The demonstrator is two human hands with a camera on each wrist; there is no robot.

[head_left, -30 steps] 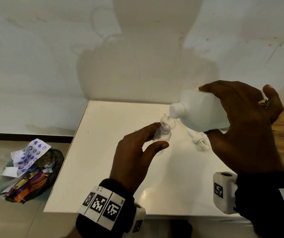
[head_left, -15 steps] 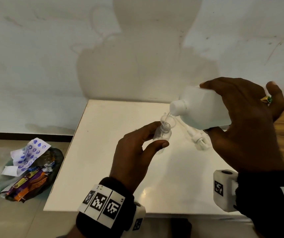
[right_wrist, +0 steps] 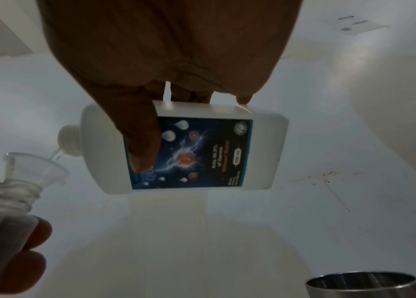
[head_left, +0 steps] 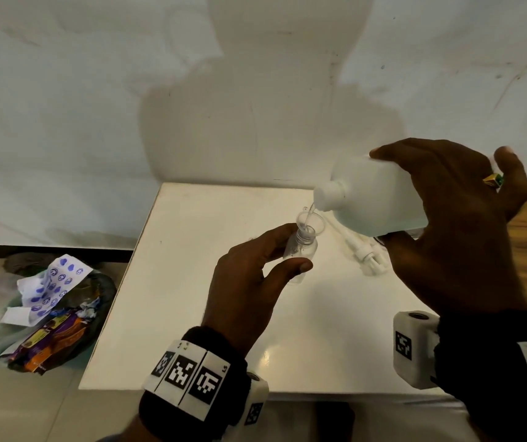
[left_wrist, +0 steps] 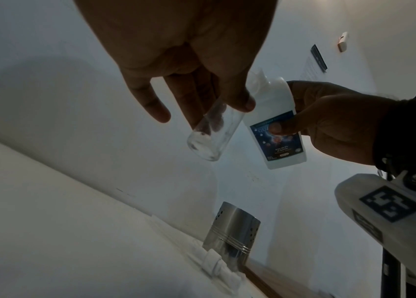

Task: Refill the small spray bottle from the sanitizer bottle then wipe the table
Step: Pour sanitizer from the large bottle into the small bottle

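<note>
- The right hand (head_left: 457,224) is gripping the sanitizer bottle (head_left: 380,202) from above, thumb on the label side, fingers over the far side; compared with a second ago the bottle is sitting slightly higher and its base is tipped up more.
- A thin clear stream (head_left: 309,210) is now running from the bottle's open neck into the funnel (head_left: 309,222); a second ago the neck was nearly touching the funnel with no stream to be seen.
- The left hand (head_left: 249,282) is keeping its pinch on the spray bottle (head_left: 300,250), thumb on the near side and fingers behind, holding it upright above the middle of the tabletop (head_left: 192,282), as before.
- The funnel is sitting in the spray bottle's threaded neck, as the right wrist view (right_wrist: 35,171) is showing.
- A white pump head (head_left: 367,256) is lying on the tabletop toward the right edge, unmoved, partly covered by the right hand.
- A steel cup (left_wrist: 232,231) is standing near the tabletop's far right; the head view is hiding it behind the right hand.
- How full the spray bottle is, I cannot tell: its clear wall is mostly covered by fingers.
- Off the left edge, a trash bag (head_left: 48,314) is lying on the floor, unchanged.
</note>
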